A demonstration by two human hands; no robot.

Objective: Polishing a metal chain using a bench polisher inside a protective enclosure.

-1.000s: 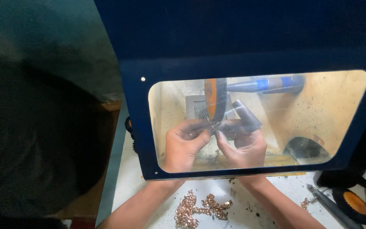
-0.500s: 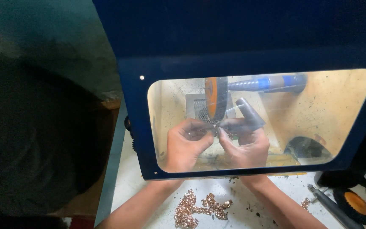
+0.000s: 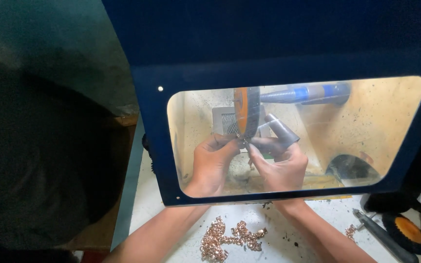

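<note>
dim, murky surroundings; warm light glows inside the window [image 3: 366,126], slightly hazy.

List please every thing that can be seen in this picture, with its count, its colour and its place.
polishing wheel: one, orange with dark rim, inside the hood, above the hands
spindle: one, blue and grey, right of the wheel
hood window: one, clear pane in a dark blue frame, centre
small chain piece: one, metallic, pinched between both hands at the wheel's lower edge
chain pile: one heap, copper-coloured, on the white bench below the hood
spare wheel: one, black with orange centre, bottom right
dark tool: one, beside the spare wheel
left hand: one, inside the hood, on the chain piece
right hand: one, dark finger guards, on the chain piece
</note>
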